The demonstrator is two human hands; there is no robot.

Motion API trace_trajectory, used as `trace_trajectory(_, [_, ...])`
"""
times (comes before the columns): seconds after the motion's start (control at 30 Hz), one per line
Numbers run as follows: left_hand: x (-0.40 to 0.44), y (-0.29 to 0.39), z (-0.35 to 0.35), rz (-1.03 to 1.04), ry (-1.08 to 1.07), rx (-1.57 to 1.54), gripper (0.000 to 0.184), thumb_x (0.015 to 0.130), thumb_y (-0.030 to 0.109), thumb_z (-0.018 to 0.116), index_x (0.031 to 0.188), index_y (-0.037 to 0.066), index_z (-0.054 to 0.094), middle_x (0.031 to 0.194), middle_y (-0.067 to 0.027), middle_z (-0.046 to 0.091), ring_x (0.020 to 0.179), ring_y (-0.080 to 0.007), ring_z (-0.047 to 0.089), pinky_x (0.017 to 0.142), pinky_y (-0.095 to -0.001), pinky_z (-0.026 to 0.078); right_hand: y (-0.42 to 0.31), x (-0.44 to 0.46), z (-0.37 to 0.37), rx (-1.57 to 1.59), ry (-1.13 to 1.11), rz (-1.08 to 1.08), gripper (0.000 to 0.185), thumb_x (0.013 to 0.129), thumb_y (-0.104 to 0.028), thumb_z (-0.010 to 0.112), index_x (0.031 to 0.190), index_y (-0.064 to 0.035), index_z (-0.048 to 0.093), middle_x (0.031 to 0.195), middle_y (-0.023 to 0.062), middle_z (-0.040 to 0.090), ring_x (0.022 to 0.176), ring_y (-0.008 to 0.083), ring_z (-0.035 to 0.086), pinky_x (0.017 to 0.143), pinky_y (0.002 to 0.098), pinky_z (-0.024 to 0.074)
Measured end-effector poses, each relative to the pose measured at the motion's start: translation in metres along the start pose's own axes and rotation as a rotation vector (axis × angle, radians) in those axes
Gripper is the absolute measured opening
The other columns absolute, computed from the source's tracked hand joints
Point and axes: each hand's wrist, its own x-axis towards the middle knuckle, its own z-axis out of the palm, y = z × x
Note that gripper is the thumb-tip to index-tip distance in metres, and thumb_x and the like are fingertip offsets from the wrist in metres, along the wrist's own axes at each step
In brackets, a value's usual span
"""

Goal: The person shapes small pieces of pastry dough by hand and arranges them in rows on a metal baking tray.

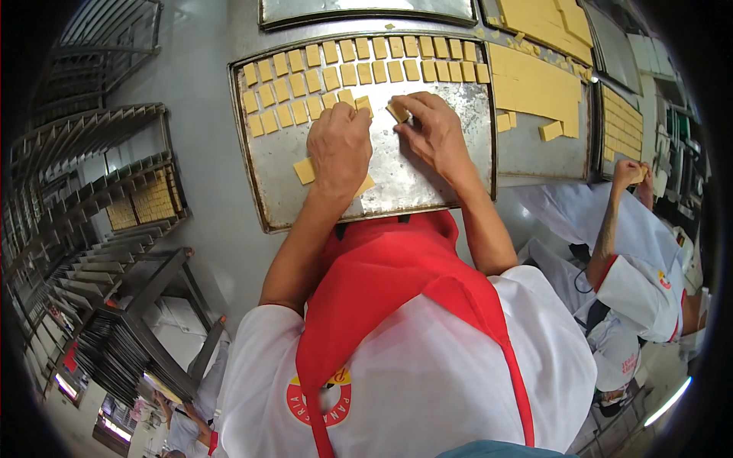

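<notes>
A metal baking tray lies before me, with rows of small yellow rectangular dough pieces along its far side. My left hand is palm down with fingers closed on a dough piece at the end of the third row. To its right, my right hand pinches another dough piece between thumb and fingers, tilted over bare metal. Beside my left wrist sits a loose dough piece. Part of another piece shows at the wrist's other side; my hand hides the rest.
On the right, a second tray bears a large cut dough sheet and loose blocks. A co-worker's hands hold a dough piece farther right. Racks with trays stand at left. Another tray lies beyond mine.
</notes>
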Motion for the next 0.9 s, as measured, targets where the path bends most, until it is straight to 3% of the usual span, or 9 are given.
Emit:
trace_trajectory(0.03, [-0.001, 0.001, -0.001, 0.010, 0.010, 0.006, 0.007, 0.083, 0.008, 0.076, 0.090, 0.008, 0.073, 0.086, -0.0074, 0.059, 0.080, -0.0287, 0.062, 0.069, -0.0442, 0.050, 0.001, -0.002, 0.001, -0.085, 0.005, -0.148, 0.032, 0.084, -0.006, 0.075, 0.117, -0.0070, 0.074, 0.103, 0.0131, 0.071, 0.095, 0.0356, 0.067, 0.084, 0.0446, 0.0559])
trace_trajectory(0.27, [0.006, -0.004, 0.003, 0.030, 0.060, -0.006, 0.011, 0.082, 0.006, 0.074, 0.092, 0.009, 0.077, 0.086, -0.0073, 0.060, 0.082, -0.0289, 0.063, 0.070, -0.0438, 0.050, -0.002, 0.007, 0.023, -0.154, 0.149, -0.218, 0.018, 0.086, -0.008, 0.075, 0.104, -0.0080, 0.073, 0.105, 0.0093, 0.071, 0.095, 0.0316, 0.068, 0.080, 0.0426, 0.0560])
trace_trajectory(0.7, [0.019, -0.005, -0.004, -0.069, 0.073, -0.061, 0.011, 0.087, 0.012, 0.073, 0.096, 0.006, 0.075, 0.086, -0.0125, 0.062, 0.084, -0.0346, 0.065, 0.072, -0.0472, 0.051, -0.006, 0.013, 0.030, -0.171, 0.189, -0.199, 0.018, 0.084, -0.008, 0.076, 0.102, -0.0075, 0.074, 0.105, 0.0072, 0.072, 0.093, 0.0299, 0.068, 0.080, 0.0419, 0.0563])
trace_trajectory(0.8, [0.027, -0.007, -0.009, -0.074, 0.031, -0.026, 0.010, 0.088, 0.012, 0.072, 0.092, 0.004, 0.073, 0.086, -0.0151, 0.062, 0.084, -0.0362, 0.065, 0.072, -0.0486, 0.051, -0.005, 0.013, 0.029, -0.190, 0.131, -0.167, 0.025, 0.086, -0.012, 0.079, 0.110, -0.0068, 0.076, 0.112, 0.0113, 0.073, 0.099, 0.0322, 0.070, 0.085, 0.0418, 0.0576])
trace_trajectory(0.9, [0.029, -0.009, -0.010, -0.046, -0.028, -0.035, 0.009, 0.087, 0.011, 0.071, 0.088, 0.002, 0.070, 0.085, -0.0170, 0.061, 0.082, -0.0376, 0.065, 0.071, -0.0503, 0.051, -0.006, 0.013, 0.029, -0.164, 0.165, -0.194, 0.018, 0.083, -0.008, 0.077, 0.101, -0.0073, 0.074, 0.105, 0.0073, 0.072, 0.094, 0.0301, 0.068, 0.081, 0.0418, 0.0564])
